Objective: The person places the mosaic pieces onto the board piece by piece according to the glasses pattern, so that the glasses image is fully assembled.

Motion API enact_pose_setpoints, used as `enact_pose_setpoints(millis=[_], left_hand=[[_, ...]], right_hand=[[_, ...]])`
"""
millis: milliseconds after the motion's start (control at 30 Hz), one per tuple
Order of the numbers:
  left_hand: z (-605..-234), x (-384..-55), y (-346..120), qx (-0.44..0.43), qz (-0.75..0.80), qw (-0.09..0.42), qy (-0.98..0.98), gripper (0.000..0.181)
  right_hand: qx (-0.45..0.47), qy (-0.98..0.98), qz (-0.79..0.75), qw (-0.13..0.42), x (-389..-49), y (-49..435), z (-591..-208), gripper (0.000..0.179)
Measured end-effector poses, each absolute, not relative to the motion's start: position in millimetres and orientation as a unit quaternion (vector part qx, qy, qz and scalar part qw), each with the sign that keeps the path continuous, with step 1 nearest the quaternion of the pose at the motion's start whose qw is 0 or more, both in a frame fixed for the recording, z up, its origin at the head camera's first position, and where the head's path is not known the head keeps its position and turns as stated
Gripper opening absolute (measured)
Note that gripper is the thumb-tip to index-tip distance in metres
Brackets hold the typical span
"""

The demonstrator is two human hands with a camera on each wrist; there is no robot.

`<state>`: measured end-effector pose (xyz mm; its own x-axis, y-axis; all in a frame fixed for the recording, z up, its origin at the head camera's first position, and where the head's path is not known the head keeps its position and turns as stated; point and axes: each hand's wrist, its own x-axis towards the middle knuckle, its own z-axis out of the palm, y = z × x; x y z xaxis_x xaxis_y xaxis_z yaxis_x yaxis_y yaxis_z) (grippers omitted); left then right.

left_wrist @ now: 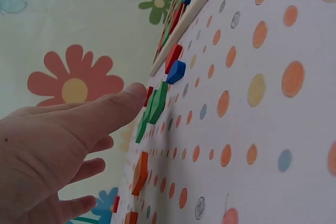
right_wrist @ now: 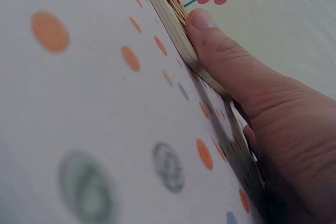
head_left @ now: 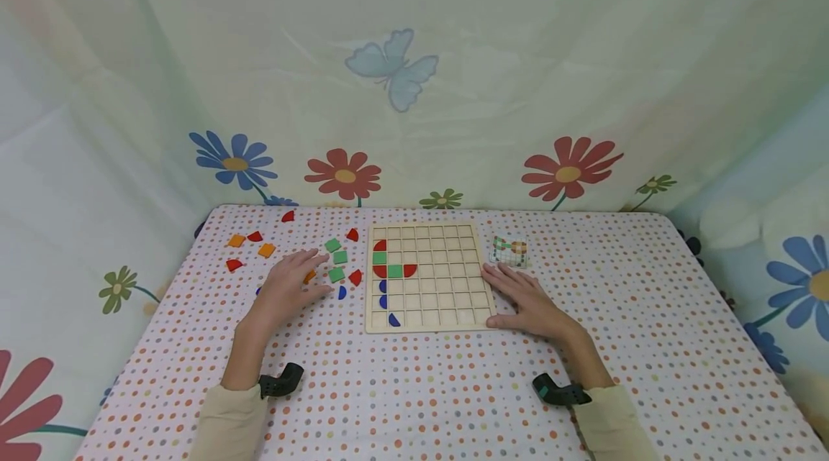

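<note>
A square wooden grid board (head_left: pixel 440 288) lies on the table with red quarter-circles, green squares (head_left: pixel 395 271) and blue half-circles (head_left: pixel 383 301) in its left columns. My left hand (head_left: pixel 288 288) is held over the loose pieces left of the board, fingers spread and nothing gripped. Under its fingers an orange square (head_left: pixel 309 277) partly shows; in the left wrist view the thumb overlaps the green squares (left_wrist: pixel 157 103). My right hand (head_left: pixel 527 303) rests at the board's right edge, its thumb (right_wrist: pixel 215 38) touching the rim near the lower corner.
Right of the board lies a small pattern card (head_left: pixel 509 251), just beyond the right fingertips. More orange squares (head_left: pixel 266 250) and red quarter-circles (head_left: pixel 234 265) are scattered at the far left. A blue half-circle (head_left: pixel 342 293) lies close to the board. A printed cloth backdrop (head_left: pixel 479 159) stands behind the table.
</note>
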<state>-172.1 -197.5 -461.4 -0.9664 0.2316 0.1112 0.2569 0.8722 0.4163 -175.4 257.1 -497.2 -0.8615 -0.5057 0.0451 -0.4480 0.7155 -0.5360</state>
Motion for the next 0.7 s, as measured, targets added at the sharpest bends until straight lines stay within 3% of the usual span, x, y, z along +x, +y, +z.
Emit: enact_pose_setpoints(millis=[700], left_hand=[[-468.6, -172.5, -170.2, -0.176, -0.214, 0.031, -0.960, 0.043]], right_hand=[[-0.250, 0.926, -0.278, 0.060, -175.0, 257.0, -495.0, 0.089]])
